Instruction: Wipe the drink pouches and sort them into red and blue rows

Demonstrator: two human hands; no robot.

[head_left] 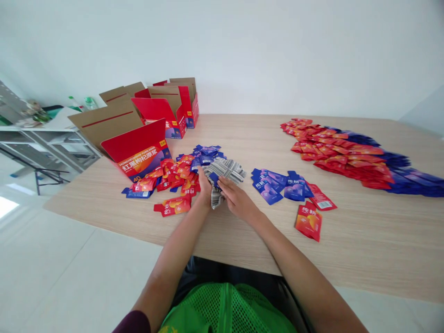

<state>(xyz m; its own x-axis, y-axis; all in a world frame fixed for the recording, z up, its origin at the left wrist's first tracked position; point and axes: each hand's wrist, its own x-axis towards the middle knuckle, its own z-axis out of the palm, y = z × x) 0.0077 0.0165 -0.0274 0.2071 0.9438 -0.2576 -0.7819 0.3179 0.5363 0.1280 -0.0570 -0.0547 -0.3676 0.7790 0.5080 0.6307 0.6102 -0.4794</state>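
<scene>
My left hand (204,187) and my right hand (236,196) meet at the middle of the wooden table (364,249), both closed on a fanned stack of sachets (224,173) whose silver-grey backs face up. A loose heap of red and blue sachets (176,178) lies just left of my left hand. Right of my right hand lie a few blue sachets (274,185) and two red sachets (314,212).
An open red carton (138,148) stands at the table's left, with more open cartons (173,104) behind it. A long overlapped row of red and blue sachets (350,155) runs along the far right. A shelf unit (45,143) stands beyond the left edge.
</scene>
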